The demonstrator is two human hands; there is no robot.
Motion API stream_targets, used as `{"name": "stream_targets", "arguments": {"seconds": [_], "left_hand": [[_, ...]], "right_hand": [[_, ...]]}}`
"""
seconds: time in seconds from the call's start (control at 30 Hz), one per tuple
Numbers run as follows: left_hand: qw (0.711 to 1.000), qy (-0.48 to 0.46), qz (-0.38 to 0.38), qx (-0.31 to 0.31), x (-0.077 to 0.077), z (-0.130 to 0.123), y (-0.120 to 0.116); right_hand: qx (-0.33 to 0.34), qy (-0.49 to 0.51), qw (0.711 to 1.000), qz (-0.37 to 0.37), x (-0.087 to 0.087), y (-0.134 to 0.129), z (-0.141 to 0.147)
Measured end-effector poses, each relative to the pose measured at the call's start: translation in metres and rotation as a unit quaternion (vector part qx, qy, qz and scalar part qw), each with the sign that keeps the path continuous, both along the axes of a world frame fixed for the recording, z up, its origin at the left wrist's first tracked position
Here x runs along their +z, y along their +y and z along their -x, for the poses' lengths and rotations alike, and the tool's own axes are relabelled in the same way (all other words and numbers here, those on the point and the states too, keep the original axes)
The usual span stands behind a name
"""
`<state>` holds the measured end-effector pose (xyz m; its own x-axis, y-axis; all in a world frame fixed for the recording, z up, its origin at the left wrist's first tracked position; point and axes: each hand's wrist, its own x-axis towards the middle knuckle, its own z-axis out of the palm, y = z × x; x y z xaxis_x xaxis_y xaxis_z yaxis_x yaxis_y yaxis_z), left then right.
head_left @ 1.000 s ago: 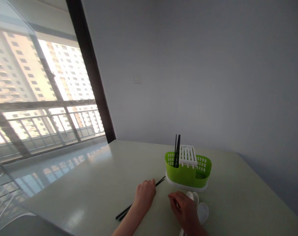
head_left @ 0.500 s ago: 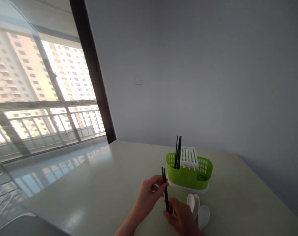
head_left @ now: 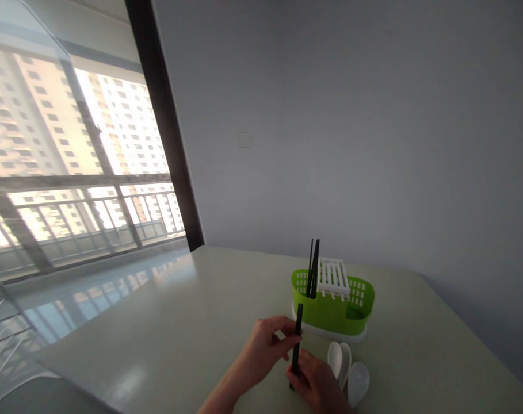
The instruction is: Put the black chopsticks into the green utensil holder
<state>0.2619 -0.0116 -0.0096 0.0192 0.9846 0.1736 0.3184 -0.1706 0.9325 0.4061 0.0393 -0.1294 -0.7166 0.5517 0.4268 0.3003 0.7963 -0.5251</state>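
Note:
A pair of black chopsticks stands nearly upright between my hands, in front of the green basket. My left hand pinches the pair around its upper part, thumb on the near side. Lower down, my right hand has its fingers closed round the same chopsticks. Just right of my right hand lie white spoons on the table. The green basket rests on a white base behind my hands. More black chopsticks lean in its left compartment, and a white slatted rack sits across its middle.
The pale table reaches back to a grey wall with a switch plate. On the left is a large window with a dark frame. A grey chair back shows at the lower left.
The chopsticks have swung so their upper ends lean right instead of left, and the two now lie closer together. My left hand has moved slightly right and down with them.

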Motion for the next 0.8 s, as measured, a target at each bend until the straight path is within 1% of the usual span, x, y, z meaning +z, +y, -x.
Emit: {"name": "stream_targets", "arguments": {"seconds": [0.07, 0.13, 0.2, 0.27, 0.33, 0.37, 0.43, 0.47, 0.53, 0.6, 0.67, 0.73, 0.8], "left_hand": [[1.000, 0.027, -0.008, -0.003, 0.006, 0.000, -0.001], [0.999, 0.043, -0.028, 0.006, 0.018, 0.003, -0.002], [0.997, 0.041, -0.059, 0.030, 0.038, 0.010, -0.001], [0.992, 0.024, -0.105, 0.067, 0.062, 0.017, 0.002], [0.981, 0.011, -0.163, 0.108, 0.086, 0.024, 0.012], [0.974, 0.008, -0.189, 0.124, 0.096, 0.026, 0.020], [0.964, 0.012, -0.226, 0.137, 0.107, 0.027, 0.042], [0.963, 0.017, -0.233, 0.134, 0.108, 0.027, 0.055], [0.966, 0.029, -0.227, 0.118, 0.102, 0.026, 0.086], [0.973, 0.053, -0.199, 0.105, 0.089, 0.023, 0.116], [0.978, 0.080, -0.164, 0.101, 0.073, 0.021, 0.140], [0.980, 0.097, -0.138, 0.104, 0.059, 0.019, 0.158], [0.981, 0.103, -0.124, 0.106, 0.047, 0.018, 0.169]], "right_hand": [[-0.001, 0.004, 1.000, 0.005, 0.002, 0.000, -0.001], [-0.011, 0.012, 1.000, -0.001, 0.004, 0.000, -0.002], [-0.033, 0.026, 0.999, -0.014, 0.007, 0.001, -0.005], [-0.064, 0.046, 0.997, -0.023, 0.008, 0.004, -0.008], [-0.089, 0.069, 0.993, -0.030, 0.009, 0.006, -0.011], [-0.097, 0.079, 0.992, -0.034, 0.009, 0.007, -0.012], [-0.104, 0.089, 0.990, -0.044, 0.009, 0.008, -0.013], [-0.104, 0.089, 0.989, -0.050, 0.008, 0.009, -0.013], [-0.099, 0.084, 0.990, -0.062, 0.008, 0.009, -0.012], [-0.095, 0.078, 0.990, -0.072, 0.007, 0.009, -0.011], [-0.095, 0.075, 0.989, -0.081, 0.006, 0.011, -0.010], [-0.095, 0.074, 0.989, -0.091, 0.003, 0.013, -0.009], [-0.092, 0.074, 0.988, -0.102, 0.001, 0.015, -0.008]]}}
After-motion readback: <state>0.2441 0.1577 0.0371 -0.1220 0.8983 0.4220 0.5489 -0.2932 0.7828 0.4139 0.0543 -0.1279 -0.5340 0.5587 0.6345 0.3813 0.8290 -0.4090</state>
